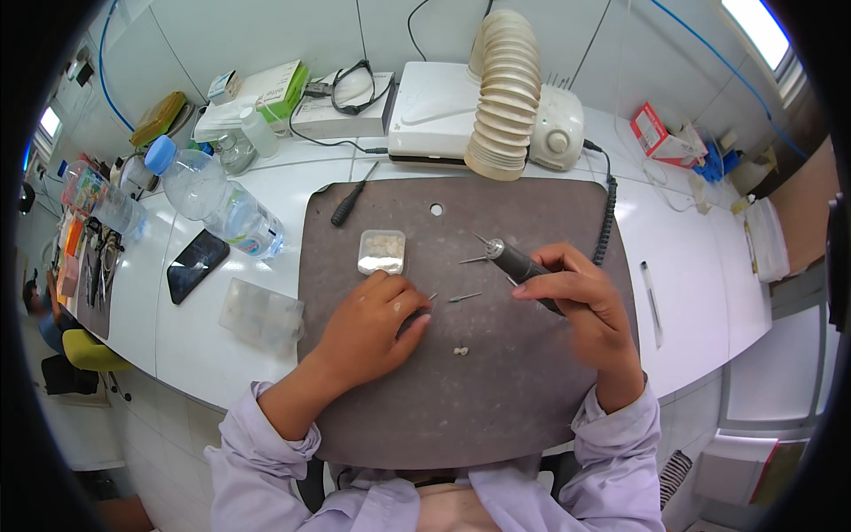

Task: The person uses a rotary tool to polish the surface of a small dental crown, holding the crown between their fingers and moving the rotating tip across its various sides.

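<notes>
My right hand [581,297] grips a dark rotary handpiece [517,263] like a pen, raised over the brown mat [523,399]. A thin bur [480,238] sticks out of its metal nose, pointing up and left. My left hand [372,324] rests on the mat, fingers loosely bent, thumb apart from the index finger. By its index fingertip a thin metal tip [433,296] shows; whether the fingers touch it, I cannot tell. Loose burs [465,297] lie between the hands. Nearer me are small whitish tooth-like pieces [460,351]. Beyond my left hand stands a clear box [382,252] of pale pieces.
A white machine [434,111] with a ribbed hose [503,97] and a coiled cord [608,222] stands behind the mat. A screwdriver-like tool [351,202] lies at the mat's far left. Left are a phone [198,266], bottle [213,199] and plastic case [261,314]; right, a pen [651,303].
</notes>
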### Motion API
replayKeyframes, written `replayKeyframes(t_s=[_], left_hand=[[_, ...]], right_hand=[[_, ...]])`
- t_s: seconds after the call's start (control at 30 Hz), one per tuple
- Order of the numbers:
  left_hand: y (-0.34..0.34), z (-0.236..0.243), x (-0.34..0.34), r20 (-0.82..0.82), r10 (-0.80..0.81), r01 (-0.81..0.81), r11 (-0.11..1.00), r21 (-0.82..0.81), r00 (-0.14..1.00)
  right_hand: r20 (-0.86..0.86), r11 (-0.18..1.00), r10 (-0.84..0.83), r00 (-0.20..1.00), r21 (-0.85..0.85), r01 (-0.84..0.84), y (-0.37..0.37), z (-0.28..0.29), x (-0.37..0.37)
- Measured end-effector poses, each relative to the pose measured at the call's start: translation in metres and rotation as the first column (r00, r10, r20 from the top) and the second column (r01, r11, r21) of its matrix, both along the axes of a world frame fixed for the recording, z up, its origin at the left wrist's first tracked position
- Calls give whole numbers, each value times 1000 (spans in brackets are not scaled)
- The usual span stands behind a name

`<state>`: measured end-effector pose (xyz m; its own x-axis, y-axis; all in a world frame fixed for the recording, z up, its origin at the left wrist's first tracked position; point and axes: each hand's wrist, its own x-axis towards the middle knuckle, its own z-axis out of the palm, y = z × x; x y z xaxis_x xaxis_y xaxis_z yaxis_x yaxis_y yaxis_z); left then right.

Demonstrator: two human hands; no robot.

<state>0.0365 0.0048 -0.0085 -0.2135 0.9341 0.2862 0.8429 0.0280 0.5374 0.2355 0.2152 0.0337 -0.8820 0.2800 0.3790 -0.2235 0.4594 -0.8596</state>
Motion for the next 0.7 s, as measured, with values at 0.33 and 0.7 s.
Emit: replayKeyframes(t_s=[0.33, 0.7], left_hand=[[-2, -8, -2, -76, 19, -19, 1000, -10, 997], [-6, -4, -2, -114, 119, -127, 990, -67, 986]], right_hand=[[-212, 847, -1, 977, -520, -112, 24, -4, 14], [-604, 842, -63, 794, -459, -283, 61, -14, 17]])
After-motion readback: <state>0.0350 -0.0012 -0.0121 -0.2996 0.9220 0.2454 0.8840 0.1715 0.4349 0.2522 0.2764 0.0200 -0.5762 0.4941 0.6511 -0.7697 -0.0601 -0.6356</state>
